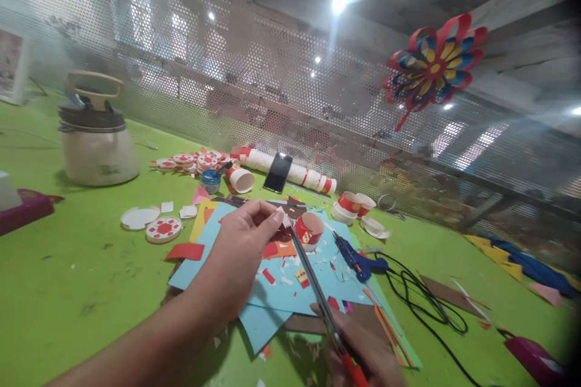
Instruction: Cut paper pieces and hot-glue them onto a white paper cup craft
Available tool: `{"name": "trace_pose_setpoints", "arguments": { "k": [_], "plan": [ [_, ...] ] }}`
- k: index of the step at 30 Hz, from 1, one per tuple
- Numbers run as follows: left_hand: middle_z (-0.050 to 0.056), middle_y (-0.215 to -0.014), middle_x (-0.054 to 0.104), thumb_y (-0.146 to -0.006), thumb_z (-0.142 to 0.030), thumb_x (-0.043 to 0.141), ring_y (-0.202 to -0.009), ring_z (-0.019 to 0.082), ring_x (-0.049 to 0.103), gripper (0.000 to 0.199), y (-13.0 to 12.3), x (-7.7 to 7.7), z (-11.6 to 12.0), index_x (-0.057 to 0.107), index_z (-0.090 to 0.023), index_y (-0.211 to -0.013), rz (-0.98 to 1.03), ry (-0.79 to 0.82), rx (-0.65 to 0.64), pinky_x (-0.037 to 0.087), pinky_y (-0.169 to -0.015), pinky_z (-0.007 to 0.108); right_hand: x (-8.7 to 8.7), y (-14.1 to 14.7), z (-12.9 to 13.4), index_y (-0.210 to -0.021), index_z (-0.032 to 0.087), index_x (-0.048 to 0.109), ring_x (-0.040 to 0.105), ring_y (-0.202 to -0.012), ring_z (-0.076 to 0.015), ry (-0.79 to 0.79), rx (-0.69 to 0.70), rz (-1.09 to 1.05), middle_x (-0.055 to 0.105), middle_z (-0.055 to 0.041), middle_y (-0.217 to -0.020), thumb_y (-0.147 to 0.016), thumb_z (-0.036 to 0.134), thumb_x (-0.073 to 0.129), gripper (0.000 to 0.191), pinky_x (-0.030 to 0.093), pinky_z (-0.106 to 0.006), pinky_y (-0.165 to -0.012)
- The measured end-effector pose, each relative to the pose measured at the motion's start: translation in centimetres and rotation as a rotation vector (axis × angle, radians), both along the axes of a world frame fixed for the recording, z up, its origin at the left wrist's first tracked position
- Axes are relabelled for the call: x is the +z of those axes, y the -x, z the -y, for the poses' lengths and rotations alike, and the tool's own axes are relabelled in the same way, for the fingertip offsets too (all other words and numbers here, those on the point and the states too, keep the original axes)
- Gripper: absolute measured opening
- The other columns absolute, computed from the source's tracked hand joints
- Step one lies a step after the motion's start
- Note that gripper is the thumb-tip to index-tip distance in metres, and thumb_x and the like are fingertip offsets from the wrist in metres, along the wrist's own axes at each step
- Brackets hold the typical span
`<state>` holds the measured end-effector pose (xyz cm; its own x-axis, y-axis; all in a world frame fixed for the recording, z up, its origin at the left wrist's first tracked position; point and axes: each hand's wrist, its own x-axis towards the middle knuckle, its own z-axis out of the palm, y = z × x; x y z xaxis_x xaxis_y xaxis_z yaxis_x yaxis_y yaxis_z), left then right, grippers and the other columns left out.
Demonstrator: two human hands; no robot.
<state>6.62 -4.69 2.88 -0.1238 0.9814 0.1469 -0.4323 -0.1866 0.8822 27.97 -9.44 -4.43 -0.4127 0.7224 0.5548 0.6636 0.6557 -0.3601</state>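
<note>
Pinched between the thumb and fingers of my left hand [242,248] is a small piece of white paper [284,217]. My right hand [363,344] grips a pair of scissors [318,281] by its red handle. The scissor tips reach up to the lower edge of the white paper; whether the blades are parted there, I cannot tell. Just right of the tips stands a red paper ring [310,231] with a yellow patch. Below both hands lie light blue paper sheets [290,296] strewn with red and white scraps.
A blue glue gun [356,257] with a black cord [417,296] lies to the right. Farther back are a phone [278,172], a white-and-red tube [308,176] and a blue jar [210,180]. A round red-dotted disc [164,229] and a large cream pot [97,145] stand left.
</note>
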Motion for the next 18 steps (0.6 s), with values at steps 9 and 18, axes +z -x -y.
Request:
{"name": "trace_pose_setpoints", "arguments": {
  "k": [9,18],
  "plan": [
    [0.001,-0.069,0.061,-0.079,-0.026,0.063,-0.068,0.013,0.056,0.015,-0.02,-0.16,-0.04,0.054,-0.015,-0.072,0.010,-0.009,-0.027,0.046,-0.074,0.030,-0.08,-0.01,0.02,-0.116,0.020,0.061,0.067,-0.067,-0.0132,0.019,0.000,0.018,0.068,-0.0004,-0.075,-0.068,0.003,0.048,0.053,0.051,-0.015,-0.065],
    [0.000,-0.069,0.060,-0.080,-0.026,0.063,-0.067,0.013,0.056,0.015,0.02,-0.20,-0.03,0.055,-0.015,-0.072,0.016,-0.016,-0.037,0.047,-0.074,0.031,-0.68,0.16,-0.01,-0.115,0.019,0.063,0.068,-0.071,-0.0145,0.000,-0.030,-0.020,0.069,-0.0024,-0.074,-0.075,0.009,0.047,0.045,0.052,-0.016,-0.066]
  ]
}}
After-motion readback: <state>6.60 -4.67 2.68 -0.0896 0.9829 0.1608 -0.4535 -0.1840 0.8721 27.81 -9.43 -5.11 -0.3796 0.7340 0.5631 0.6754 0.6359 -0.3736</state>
